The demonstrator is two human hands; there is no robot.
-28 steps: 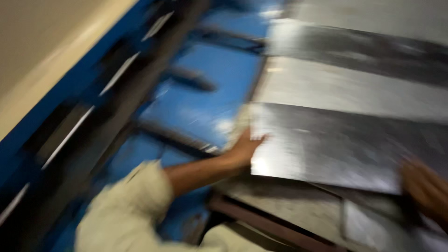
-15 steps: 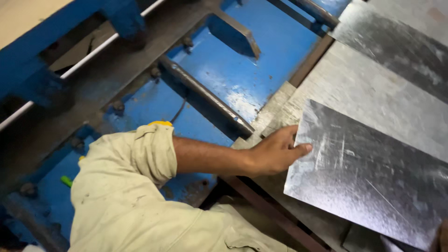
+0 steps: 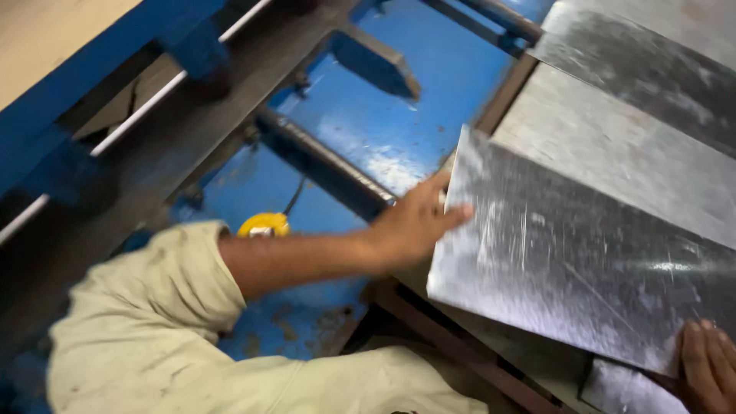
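Scratched silver-grey sheet point(image 3: 583, 268), blue machine frame point(image 3: 383, 130)
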